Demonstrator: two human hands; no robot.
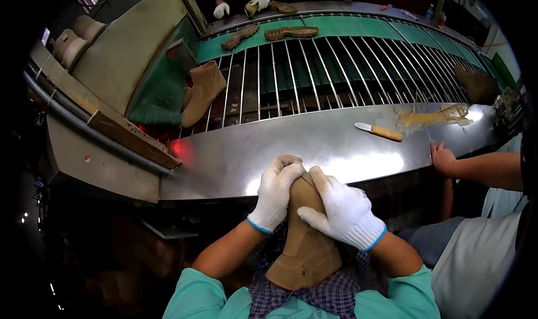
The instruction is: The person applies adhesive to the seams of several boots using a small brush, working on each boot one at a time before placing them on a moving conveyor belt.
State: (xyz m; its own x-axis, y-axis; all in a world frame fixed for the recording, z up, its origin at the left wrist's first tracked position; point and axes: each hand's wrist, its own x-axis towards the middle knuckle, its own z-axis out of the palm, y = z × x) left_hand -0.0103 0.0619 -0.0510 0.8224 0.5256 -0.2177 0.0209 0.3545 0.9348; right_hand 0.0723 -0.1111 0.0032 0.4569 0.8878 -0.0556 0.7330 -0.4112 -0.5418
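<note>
A tan ankle boot (304, 229) lies across my lap, with its far end at the table's front edge and its broad end toward my body. My left hand (277, 191), in a white knit glove with blue trim, wraps its fingers around the boot's far end on the left. On the other side my right hand (343, 209), gloved the same way, grips the boot with the thumb lying along it. Parts of the boot's far end are hidden beneath the fingers. A knife (382, 132) with a wooden handle and short blade rests on the metal tabletop (252, 151).
Beyond the tabletop runs a rack of metal rods (305, 75) with another tan boot (204, 92) on its left. Shoe soles (291, 33) lie on the green strip (342, 31). A co-worker's bare hand (443, 157) touches the table edge at right; gloved co-workers work across.
</note>
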